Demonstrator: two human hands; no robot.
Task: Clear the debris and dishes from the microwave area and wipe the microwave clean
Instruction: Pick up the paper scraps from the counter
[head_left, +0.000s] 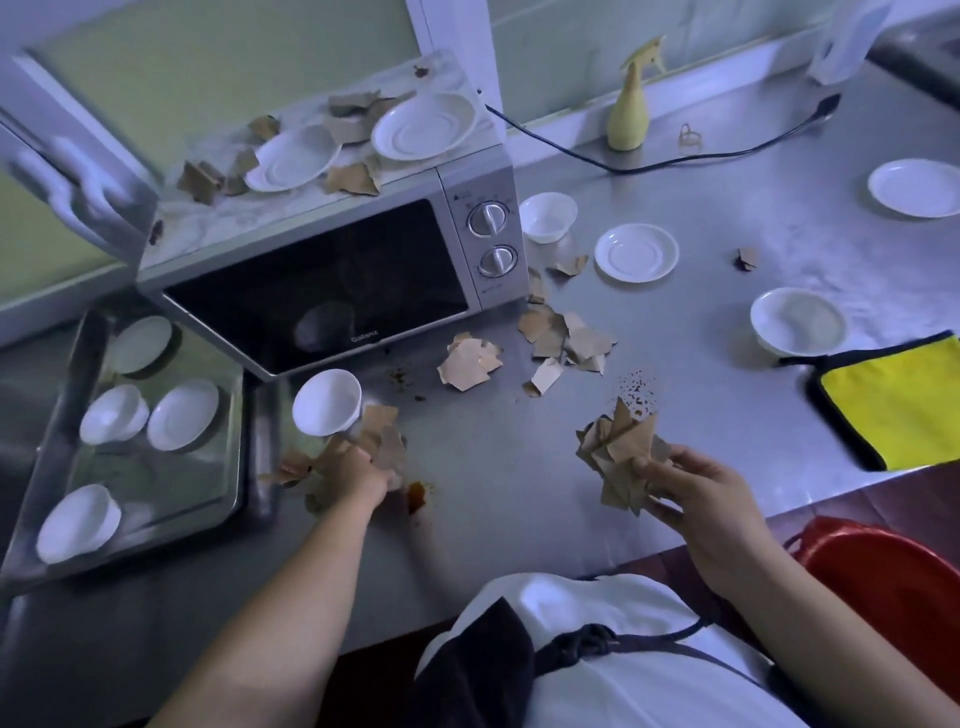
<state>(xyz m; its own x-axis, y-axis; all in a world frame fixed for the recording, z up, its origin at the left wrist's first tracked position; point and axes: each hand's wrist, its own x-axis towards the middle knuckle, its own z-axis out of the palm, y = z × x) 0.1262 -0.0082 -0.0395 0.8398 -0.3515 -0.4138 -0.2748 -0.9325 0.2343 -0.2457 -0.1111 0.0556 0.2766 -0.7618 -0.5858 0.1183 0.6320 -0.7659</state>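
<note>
The microwave (332, 280) sits at the back left of the steel tabletop (493, 519), door closed, with the brand "Galanz" readable along the door's lower edge. You can see small print around its two dials (488, 218), but it is too fine to read. On its dusty top lie two white saucers (293, 158) among torn brown paper scraps (353, 179).

Your left hand (358, 475) is down on the tabletop just in front of the microwave's left corner. Its fingers are curled round a blurred heap of scraps (382, 441), right beside a white bowl (327, 402). Your right hand (691, 486) is raised above the tabletop's front edge, thumb and fingers pinching a thick bunch of scraps (618, 452).

More loose scraps (470, 361) are scattered in front of the microwave's right side. A brown stain (415, 496) lies near your left wrist, and dark specks (639, 389) dot the tabletop beyond your right hand.

To the right of the microwave stand a small bowl (548, 215), a saucer (636, 253), a larger bowl (797, 322) and a far saucer (914, 187). A yellow cloth (898, 405) with black edging lies at the right edge. A yellow spray bottle (631, 104) stands at the back by a black cord (649, 166). A metal tray (240, 441) to your left holds more white dishes, and a red bin (893, 577) sits below the tabletop on your right.
</note>
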